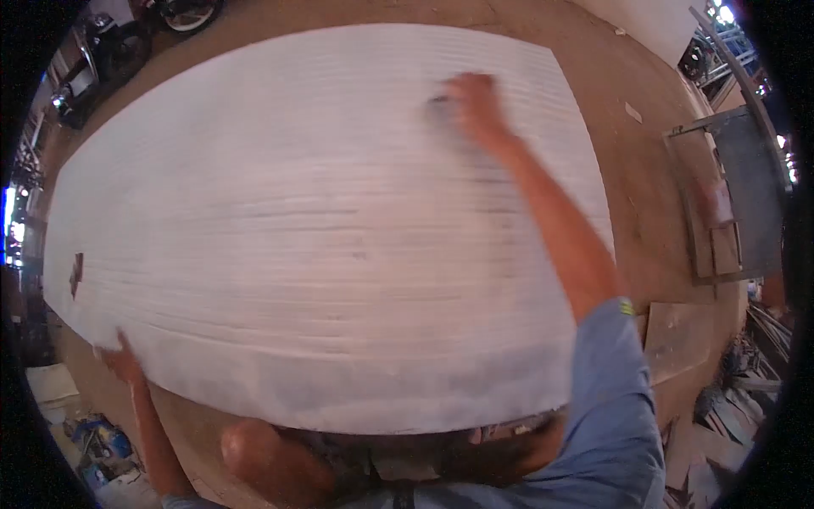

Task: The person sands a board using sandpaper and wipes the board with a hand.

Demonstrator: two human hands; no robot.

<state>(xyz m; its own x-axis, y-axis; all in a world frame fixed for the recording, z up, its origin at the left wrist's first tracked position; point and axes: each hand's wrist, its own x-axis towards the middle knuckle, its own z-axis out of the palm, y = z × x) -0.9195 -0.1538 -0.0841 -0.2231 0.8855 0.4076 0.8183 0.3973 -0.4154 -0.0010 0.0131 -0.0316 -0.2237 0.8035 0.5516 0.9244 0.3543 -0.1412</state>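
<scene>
A large white panel (280, 153) with fine ridges running across it and grey smudges lies in front of me. My right hand (475, 97) is over its far right part, fingers curled down against the surface and blurred by motion. A small dark edge shows beside the fingertips, but what they hold is too smeared to make out. At the panel's near left edge rests my left hand (125, 363), a finger stretched out and nothing visible in it. A small dark reddish-brown piece (77, 276) lies on the panel's left end.
Motorcycles (106, 59) stand at the back left. A grey metal frame (738, 195) is on the right, with a flat board (678, 339) below it. Scrap pieces (733, 416) pile up at the lower right. Clutter (106, 441) lies on the brown floor (606, 110) at the lower left.
</scene>
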